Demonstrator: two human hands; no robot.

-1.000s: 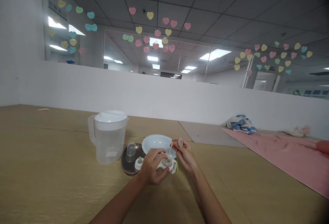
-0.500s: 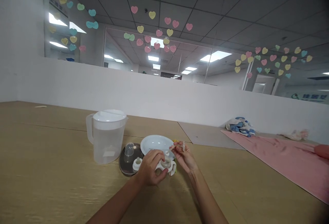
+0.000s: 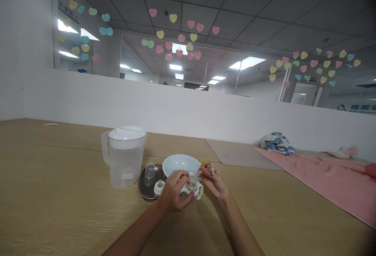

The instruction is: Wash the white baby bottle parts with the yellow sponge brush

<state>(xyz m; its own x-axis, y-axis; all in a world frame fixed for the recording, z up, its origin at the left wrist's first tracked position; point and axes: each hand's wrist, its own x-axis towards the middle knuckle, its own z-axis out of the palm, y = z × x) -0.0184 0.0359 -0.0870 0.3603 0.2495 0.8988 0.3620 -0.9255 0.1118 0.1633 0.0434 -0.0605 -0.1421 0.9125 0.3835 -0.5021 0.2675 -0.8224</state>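
My left hand is wrapped round the neck area of a clear baby bottle with white handles, its open mouth facing up. Just right of the bottle, my right hand pinches a slim, pale item with a translucent end; its exact kind is too small to make out. Beside my left hand, a white collar with a nipple sits on a dark metal tray. A clear dome cap stands on the same tray. Behind both hands is a white bowl.
A lidded translucent pitcher of water stands left of the tray. Something yellow shows partly behind my right hand. Farther right are a pink cloth and a crumpled blue-and-white cloth. A white wall runs along the table's back.
The view has shifted slightly. My right hand has turned the slim item a little, still close to the bottle mouth. My left hand keeps its hold on the bottle.
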